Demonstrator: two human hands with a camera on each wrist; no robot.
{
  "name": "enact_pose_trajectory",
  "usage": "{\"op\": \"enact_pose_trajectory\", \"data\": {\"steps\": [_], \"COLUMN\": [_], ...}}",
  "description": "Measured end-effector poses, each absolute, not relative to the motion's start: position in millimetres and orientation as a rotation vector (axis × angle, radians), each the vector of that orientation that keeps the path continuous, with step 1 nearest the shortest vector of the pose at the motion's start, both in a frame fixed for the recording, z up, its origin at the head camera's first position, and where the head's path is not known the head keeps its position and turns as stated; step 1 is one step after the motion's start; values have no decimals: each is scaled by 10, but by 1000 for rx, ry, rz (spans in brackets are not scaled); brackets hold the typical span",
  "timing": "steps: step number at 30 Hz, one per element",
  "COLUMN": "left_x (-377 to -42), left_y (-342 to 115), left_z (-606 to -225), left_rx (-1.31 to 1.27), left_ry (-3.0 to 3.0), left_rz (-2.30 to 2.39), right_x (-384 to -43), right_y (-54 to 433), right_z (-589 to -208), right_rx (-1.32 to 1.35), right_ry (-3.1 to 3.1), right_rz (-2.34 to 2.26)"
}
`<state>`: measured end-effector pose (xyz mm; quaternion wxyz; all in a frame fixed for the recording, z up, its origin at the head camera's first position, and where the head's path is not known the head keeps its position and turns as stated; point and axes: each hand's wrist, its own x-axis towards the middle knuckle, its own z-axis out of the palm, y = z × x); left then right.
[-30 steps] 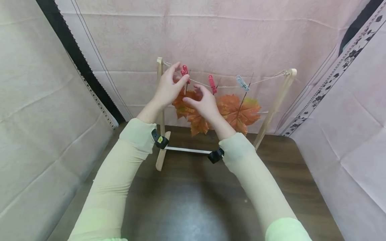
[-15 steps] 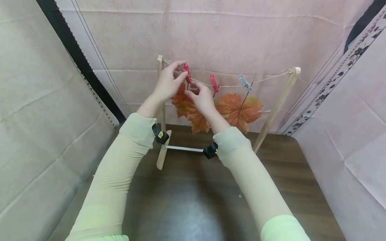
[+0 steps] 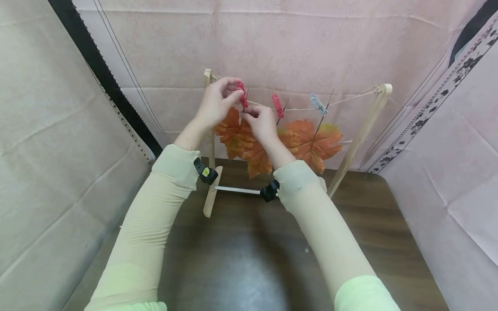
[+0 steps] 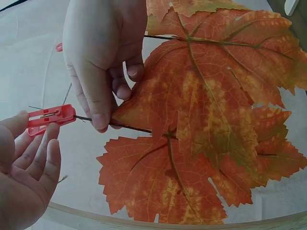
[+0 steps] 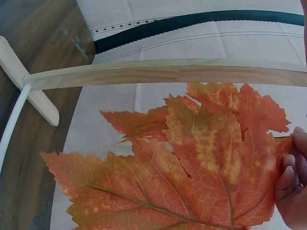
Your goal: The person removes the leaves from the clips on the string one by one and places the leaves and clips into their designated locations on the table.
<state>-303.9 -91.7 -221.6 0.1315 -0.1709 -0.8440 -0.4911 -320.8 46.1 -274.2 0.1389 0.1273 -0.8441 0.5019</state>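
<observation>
My left hand (image 3: pixel 218 100) pinches a red clothespin (image 4: pixel 52 119) near the left end of the string. A dark leaf stem (image 4: pixel 136 128) runs from the clothespin's jaws to an orange artificial maple leaf (image 4: pixel 148 177). Just below the clothespin, my right hand (image 3: pixel 265 125) pinches that stem between thumb and fingers. Another red clothespin (image 3: pixel 278 106) and a light blue clothespin (image 3: pixel 318 104) sit further right on the string. Orange leaves hang beneath them, the rightmost leaf (image 3: pixel 311 140) with a yellowish edge. The leaves overlap, and my right hand partly covers them in the head view.
The string (image 3: pixel 346 100) spans two wooden posts, a left post (image 3: pixel 207 82) and a slanting right post (image 3: pixel 359 140). A white rod (image 3: pixel 237 189) joins their feet low over the dark wooden table (image 3: pixel 233 259). Pale cloth (image 3: pixel 163 43) surrounds the table at the back and sides.
My right thumb and fingers, apart a second ago, have closed on the stem below the left clothespin. My left hand stays at that clothespin, which now stands straighter. The left leaf has shifted slightly left.
</observation>
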Motion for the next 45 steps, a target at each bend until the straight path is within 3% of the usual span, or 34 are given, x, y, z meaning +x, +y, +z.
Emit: {"op": "enact_pose_trajectory", "data": {"steps": [45], "left_x": [-2854], "left_y": [-944], "left_z": [-2137], "left_rx": [-497], "left_ry": [-2202], "left_rz": [-1600], "right_x": [-3113], "right_y": [498], "right_z": [-2806], "right_rx": [457], "right_ry": [-2537], "right_rz": [1285]}}
